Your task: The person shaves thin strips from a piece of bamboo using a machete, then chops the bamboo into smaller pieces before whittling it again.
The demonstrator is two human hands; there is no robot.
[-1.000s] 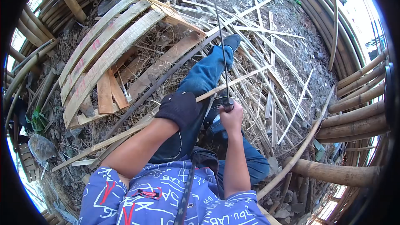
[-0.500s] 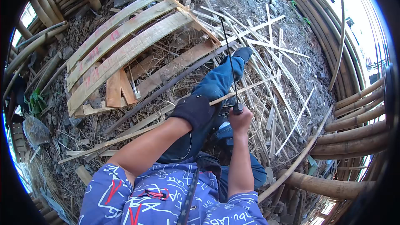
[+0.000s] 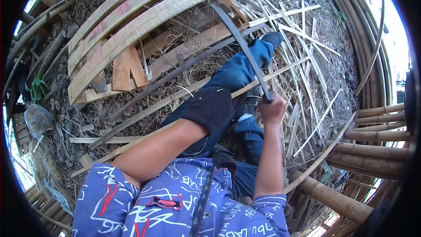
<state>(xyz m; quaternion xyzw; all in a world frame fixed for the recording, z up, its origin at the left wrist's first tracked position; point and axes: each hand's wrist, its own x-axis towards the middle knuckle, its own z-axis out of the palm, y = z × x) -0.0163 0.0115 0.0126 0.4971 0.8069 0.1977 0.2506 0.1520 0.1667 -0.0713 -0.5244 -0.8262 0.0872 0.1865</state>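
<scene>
My left hand point(image 3: 211, 109), in a dark glove, is closed around a long, thin bamboo strip point(image 3: 280, 73). Its fingertips are hidden underneath. The strip slants across my bent leg point(image 3: 232, 72), one end near the shoe and the other low at the left. In my bare right hand point(image 3: 272, 109) is the handle of a machete point(image 3: 245, 49). Its long dark blade points up and to the left, crossing above the strip and my shin, with the tip over the edge of a wooden pallet.
The slatted wooden pallet point(image 3: 149, 17) lies at upper left, with a dark bar point(image 3: 175, 72) beside it. Split bamboo strips point(image 3: 313, 79) are scattered on the ground to the right. Bamboo poles point(image 3: 372, 156) line the right side. A plastic bag point(image 3: 38, 120) lies far left.
The machete has turned from edge-on to showing its broad side, and its tip has swung left toward the pallet. My view has shifted a little; the left hand still grips the strip.
</scene>
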